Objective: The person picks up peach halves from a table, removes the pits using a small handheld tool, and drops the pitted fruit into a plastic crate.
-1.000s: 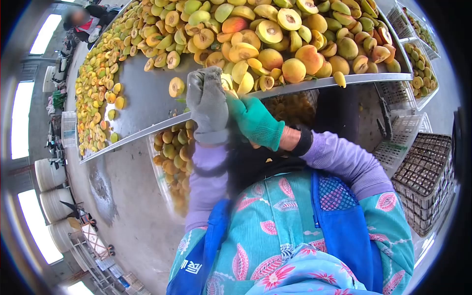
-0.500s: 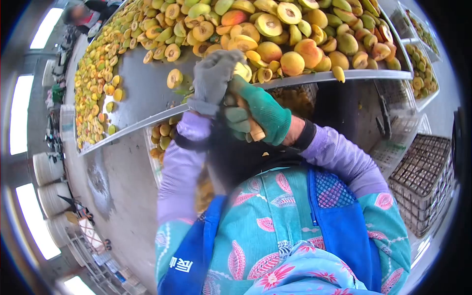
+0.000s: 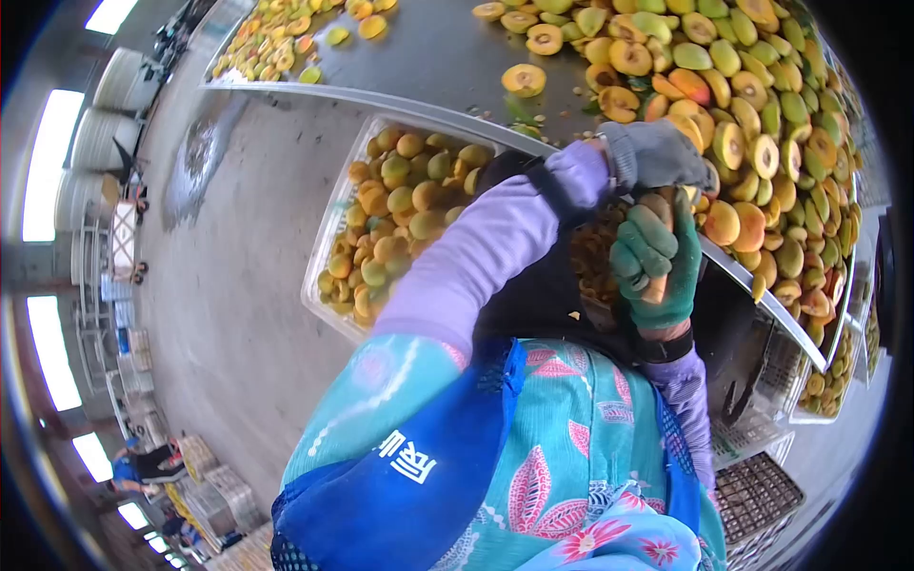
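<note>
My left hand (image 3: 662, 155), in a grey glove, is closed over the metal table's front edge beside the cut fruit; what its fingers grip is hidden. Just below it, my right hand (image 3: 659, 257), in a green glove, is wrapped round a wooden handle (image 3: 655, 288). The tool's working end is hidden between the hands. Halved yellow-green fruit (image 3: 764, 155) lies heaped on the table (image 3: 428, 62) to the right of my left hand, with a few whole orange ones (image 3: 721, 224) at the front.
A white crate (image 3: 328, 238) full of whole fruit stands on the floor left of my hands. Beneath the table edge sits a container of brownish pieces (image 3: 595, 262). Dark empty crates (image 3: 757, 495) stand at lower right. A person (image 3: 143, 466) is far off at lower left.
The view has swung left, so the table and both hands appear farther right. The crate of whole fruit shows more fully. My right hand still grips the wooden handle, now more upright.
</note>
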A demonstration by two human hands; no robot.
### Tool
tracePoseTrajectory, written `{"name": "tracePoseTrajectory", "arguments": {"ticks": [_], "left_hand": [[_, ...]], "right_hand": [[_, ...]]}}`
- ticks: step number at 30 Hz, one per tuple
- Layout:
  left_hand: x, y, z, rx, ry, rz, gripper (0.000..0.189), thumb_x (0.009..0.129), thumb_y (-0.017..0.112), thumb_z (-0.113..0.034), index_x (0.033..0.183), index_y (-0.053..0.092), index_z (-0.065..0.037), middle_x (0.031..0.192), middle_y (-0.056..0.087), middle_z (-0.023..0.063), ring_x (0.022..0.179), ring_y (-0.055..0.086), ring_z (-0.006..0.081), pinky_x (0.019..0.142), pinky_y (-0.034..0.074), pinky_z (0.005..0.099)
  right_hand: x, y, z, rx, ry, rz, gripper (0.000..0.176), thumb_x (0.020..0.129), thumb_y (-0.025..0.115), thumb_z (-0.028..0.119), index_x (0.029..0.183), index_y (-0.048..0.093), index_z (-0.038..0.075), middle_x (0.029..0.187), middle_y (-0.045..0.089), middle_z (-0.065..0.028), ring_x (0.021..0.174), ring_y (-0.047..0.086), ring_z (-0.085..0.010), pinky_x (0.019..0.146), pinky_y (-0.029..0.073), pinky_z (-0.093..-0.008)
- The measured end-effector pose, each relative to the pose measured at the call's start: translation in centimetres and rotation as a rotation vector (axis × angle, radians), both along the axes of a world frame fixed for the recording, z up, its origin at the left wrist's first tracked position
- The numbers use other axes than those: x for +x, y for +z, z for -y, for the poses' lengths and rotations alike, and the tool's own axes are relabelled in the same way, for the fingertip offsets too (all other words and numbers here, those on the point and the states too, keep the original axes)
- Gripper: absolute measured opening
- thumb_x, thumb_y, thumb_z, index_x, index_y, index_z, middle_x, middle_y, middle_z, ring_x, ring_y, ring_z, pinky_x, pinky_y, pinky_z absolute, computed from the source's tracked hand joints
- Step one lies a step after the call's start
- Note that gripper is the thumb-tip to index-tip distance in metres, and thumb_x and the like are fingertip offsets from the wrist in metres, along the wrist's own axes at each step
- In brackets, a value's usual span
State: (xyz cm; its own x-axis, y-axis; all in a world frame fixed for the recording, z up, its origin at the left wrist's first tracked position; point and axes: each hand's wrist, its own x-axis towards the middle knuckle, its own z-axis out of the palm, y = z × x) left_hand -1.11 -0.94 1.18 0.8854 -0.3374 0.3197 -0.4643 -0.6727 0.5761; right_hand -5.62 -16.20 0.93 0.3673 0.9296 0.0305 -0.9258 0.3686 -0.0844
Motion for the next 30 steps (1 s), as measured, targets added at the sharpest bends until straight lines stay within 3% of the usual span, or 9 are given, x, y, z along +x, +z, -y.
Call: {"name": "tracePoseTrajectory", "arguments": {"ticks": [2,5,8,11,15,19,20,28,30], "left_hand": [[-0.3,-0.2,0.0,-0.085,-0.055,-0.025,0.024,0.089,0.060,-0.028,0.101,0.071,-0.011,0.089,0.069,0.0026,0.080,0.064,0.0169,0.072,0.050,0.0293],[-3.2,1.0,2.9,-0.959,0.343,-0.340,0.024,0.085,0.068,-0.030,0.094,0.073,-0.008,0.074,0.067,0.0003,0.070,0.061,0.0076,0.067,0.049,0.0258],[-3.3,-1.5,2.7,-0.964,0.415,-0.294,0.024,0.085,0.067,-0.030,0.093,0.073,-0.008,0.077,0.069,0.0030,0.070,0.062,0.0091,0.067,0.049,0.0264],[-1.8,-5.5,0.9,-0.324,0.071,0.267,0.022,0.085,0.065,-0.027,0.092,0.072,-0.007,0.082,0.070,0.0058,0.072,0.063,0.0118,0.068,0.050,0.0281],[-5.1,0.7,0.3,-0.171,0.129,-0.423,0.019,0.087,0.062,-0.020,0.097,0.071,-0.008,0.089,0.070,0.0079,0.081,0.064,0.0160,0.074,0.050,0.0293],[-3.9,-4.9,2.2,-1.255,0.165,-0.215,0.030,0.091,0.058,-0.034,0.088,0.073,-0.008,0.080,0.070,0.0080,0.076,0.064,0.0192,0.073,0.049,0.0309],[-3.8,-5.3,1.3,-0.749,0.162,0.278,0.029,0.092,0.058,-0.030,0.094,0.071,-0.004,0.084,0.070,0.0063,0.075,0.060,0.0149,0.072,0.048,0.0292],[-12.8,-2.6,2.0,-2.374,0.612,-0.245,0.034,0.096,0.047,-0.037,0.099,0.058,-0.005,0.083,0.064,0.0120,0.064,0.062,0.0228,0.052,0.049,0.0334],[-20.8,-2.5,-0.8,-1.750,0.961,-0.067,0.041,0.096,0.044,-0.044,0.104,0.057,-0.006,0.084,0.066,0.0114,0.068,0.065,0.0252,0.050,0.048,0.0320]], "right_hand": [[-0.5,-0.3,-0.1,-0.052,-0.030,0.077,0.034,0.103,0.033,0.039,0.086,0.046,0.013,0.057,0.035,0.0058,0.042,0.033,-0.0068,0.040,0.029,-0.0244],[-0.8,0.8,0.3,-0.467,-0.067,0.255,0.035,0.101,0.036,0.048,0.085,0.043,0.017,0.055,0.034,0.0073,0.040,0.032,-0.0065,0.037,0.027,-0.0242],[0.4,0.9,1.7,-0.375,0.146,0.239,0.036,0.100,0.036,0.049,0.086,0.045,0.017,0.054,0.033,0.0076,0.038,0.031,-0.0063,0.037,0.027,-0.0237],[-2.0,0.7,1.1,-0.545,0.099,0.286,0.036,0.100,0.037,0.050,0.087,0.046,0.017,0.054,0.033,0.0073,0.038,0.031,-0.0063,0.036,0.028,-0.0240],[-3.4,-0.6,0.1,-0.233,0.118,0.042,0.037,0.100,0.036,0.049,0.089,0.048,0.015,0.055,0.034,0.0070,0.041,0.033,-0.0059,0.036,0.029,-0.0241],[-3.2,1.3,0.3,-0.336,0.141,0.177,0.038,0.101,0.034,0.047,0.087,0.048,0.015,0.056,0.035,0.0074,0.041,0.033,-0.0056,0.037,0.027,-0.0239],[-2.7,1.4,0.6,-0.344,0.209,0.111,0.039,0.101,0.033,0.048,0.084,0.047,0.016,0.054,0.034,0.0079,0.039,0.032,-0.0056,0.037,0.025,-0.0242],[-3.9,1.5,1.1,-0.120,0.409,0.147,0.039,0.103,0.022,0.048,0.089,0.036,0.014,0.053,0.036,0.0032,0.035,0.033,-0.0088,0.036,0.023,-0.0254],[-2.4,0.2,1.5,-0.088,0.439,0.160,0.040,0.102,0.026,0.048,0.087,0.041,0.015,0.054,0.037,0.0060,0.035,0.034,-0.0076,0.035,0.027,-0.0246]]}}
